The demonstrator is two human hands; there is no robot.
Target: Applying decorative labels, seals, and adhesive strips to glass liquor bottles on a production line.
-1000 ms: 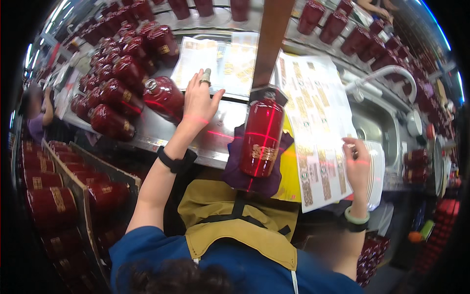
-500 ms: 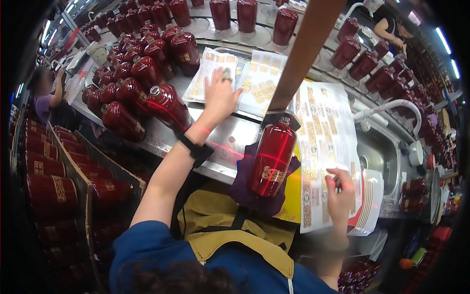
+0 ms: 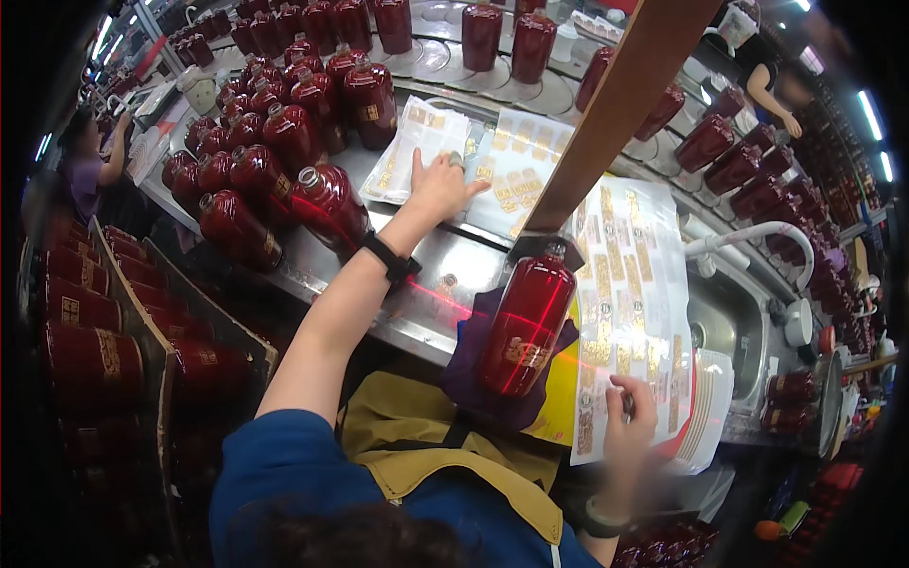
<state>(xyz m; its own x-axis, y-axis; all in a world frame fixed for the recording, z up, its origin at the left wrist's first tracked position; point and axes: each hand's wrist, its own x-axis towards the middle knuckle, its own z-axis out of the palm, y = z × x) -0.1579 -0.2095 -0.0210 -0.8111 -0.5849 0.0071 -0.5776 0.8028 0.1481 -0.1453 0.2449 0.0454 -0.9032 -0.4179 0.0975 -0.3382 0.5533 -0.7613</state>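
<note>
My left hand (image 3: 440, 189) reaches over a stack of white label sheets (image 3: 398, 161), fingers apart. Its thumb points toward gold stickers on the pale backing sheet (image 3: 530, 142) beside the stack. Something greyish shows at its fingertips, too small to name. My right hand (image 3: 628, 426) is curled over the lower part of a large sheet of gold labels (image 3: 630, 275); a small dark thing shows between its fingers, which I cannot make out. Between my hands a dark red glass bottle (image 3: 530, 317) with gold lettering leans on a purple cloth (image 3: 466, 364), red laser lines crossing it. Neither hand touches it.
More red bottles (image 3: 294, 133) crowd the left of the steel counter. A brown upright post (image 3: 620, 109) rises behind the leaning bottle. To the right are a sink (image 3: 739, 331) and a white faucet (image 3: 757, 227). Bottles ride a conveyor (image 3: 445, 66) beyond; other people work at both sides.
My left hand has shifted right and slightly down, from the white stack toward the gold stickers. My right hand has moved left and down across the label sheet. The view has shifted slightly.
</note>
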